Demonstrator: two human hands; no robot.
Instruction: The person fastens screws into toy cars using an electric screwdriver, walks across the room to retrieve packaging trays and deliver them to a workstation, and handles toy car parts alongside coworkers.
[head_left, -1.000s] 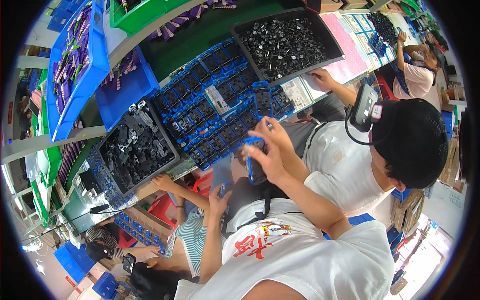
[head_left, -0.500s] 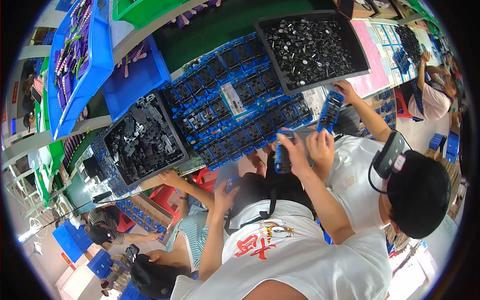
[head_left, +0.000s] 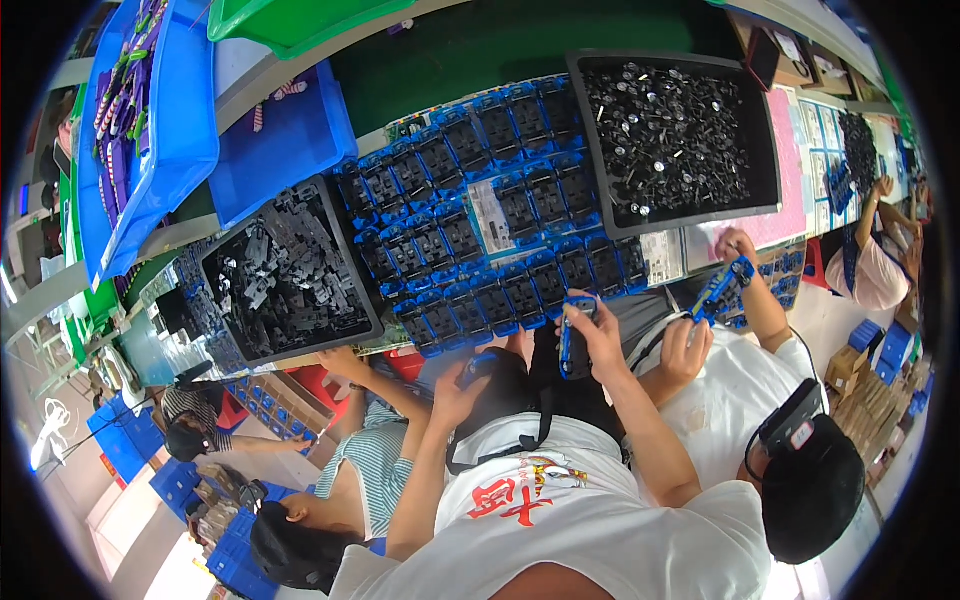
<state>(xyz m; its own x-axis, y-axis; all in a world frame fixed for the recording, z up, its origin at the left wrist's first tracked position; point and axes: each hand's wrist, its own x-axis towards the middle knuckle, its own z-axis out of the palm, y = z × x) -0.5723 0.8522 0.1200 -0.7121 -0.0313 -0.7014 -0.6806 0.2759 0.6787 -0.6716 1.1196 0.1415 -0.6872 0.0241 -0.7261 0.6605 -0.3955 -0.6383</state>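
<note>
My right hand (head_left: 604, 342) grips a blue-and-black plastic housing (head_left: 575, 348), held upright in front of my body at the table's near edge. Lower and to the left, my left hand (head_left: 453, 402) is closed round a dark blue plastic part (head_left: 478, 368), blurred and partly covered by the fingers. Beyond both hands, rows of blue-and-black plastic housings (head_left: 510, 285) lie side by side on the table. A white printed label sheet (head_left: 490, 217) lies among them.
A black tray of small black and shiny parts (head_left: 690, 140) stands right of the rows, a black tray of flat black pieces (head_left: 285, 275) left. Blue bins (head_left: 185, 150) hang at upper left. Co-workers sit close by: one at right (head_left: 715, 355) holds a blue housing, one in stripes (head_left: 350, 480) at left.
The view has shifted, and the trays and rows now appear lower and farther right. Both my hands still hold their parts. The right-hand co-worker's blue housing has tilted and moved away from my right hand.
</note>
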